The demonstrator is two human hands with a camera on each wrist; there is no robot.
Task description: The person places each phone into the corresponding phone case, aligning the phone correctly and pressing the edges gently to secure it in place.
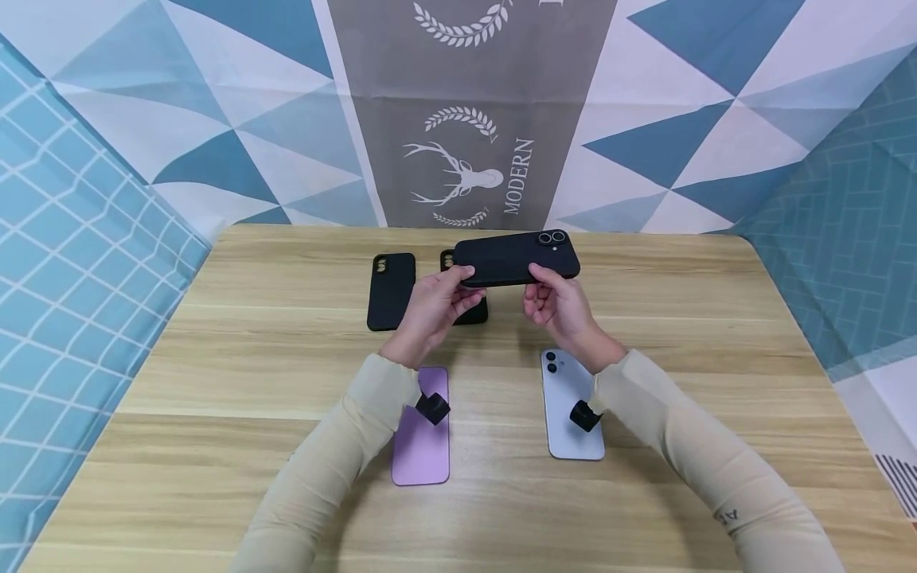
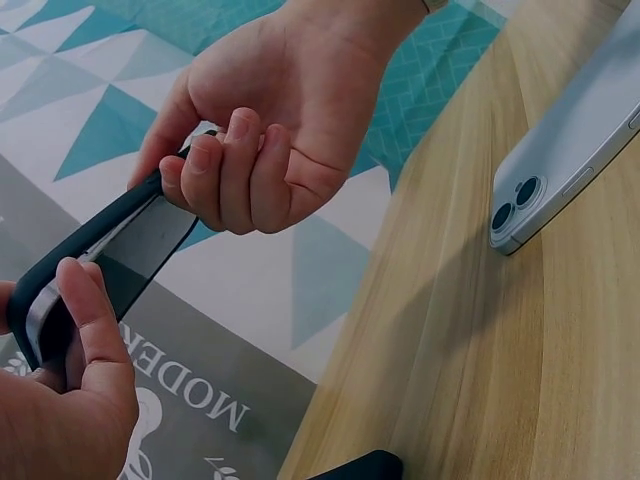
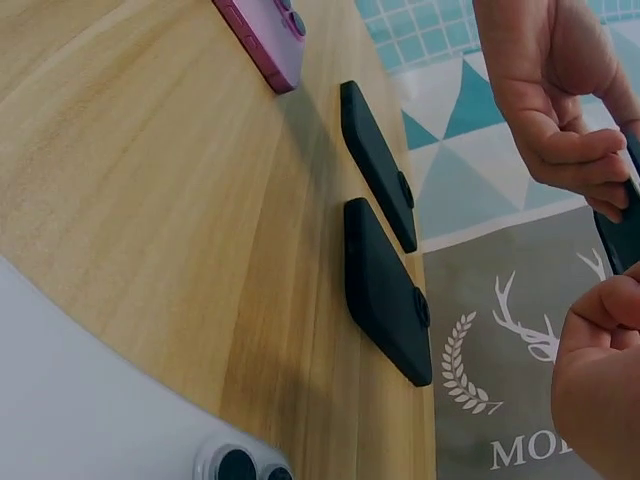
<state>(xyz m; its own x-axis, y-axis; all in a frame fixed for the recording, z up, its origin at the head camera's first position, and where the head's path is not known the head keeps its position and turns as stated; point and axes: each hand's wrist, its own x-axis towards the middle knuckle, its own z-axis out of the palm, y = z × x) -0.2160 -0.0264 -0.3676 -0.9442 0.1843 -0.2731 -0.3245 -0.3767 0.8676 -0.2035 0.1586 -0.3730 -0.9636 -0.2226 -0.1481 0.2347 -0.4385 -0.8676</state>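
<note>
Both hands hold a phone in a black case (image 1: 512, 259) above the far part of the table, its back and two camera lenses facing up in the head view. My left hand (image 1: 437, 306) pinches one end, thumb on top and fingers beneath. At the other end my right hand (image 1: 562, 306) grips the near edge, thumb on the back and fingers curled below. From the left wrist view, a silver phone edge (image 2: 45, 310) shows inside the case beside a fingertip. Behind the left hand lie two black phone cases, a left one (image 1: 390, 294) and a partly hidden right one (image 1: 473, 313).
A purple phone (image 1: 423, 446) lies below the left wrist, partly covered by the sleeve. Under the right wrist is a light blue phone (image 1: 569, 398). The wooden table (image 1: 251, 334) ends at a patterned cloth backdrop (image 1: 473, 72).
</note>
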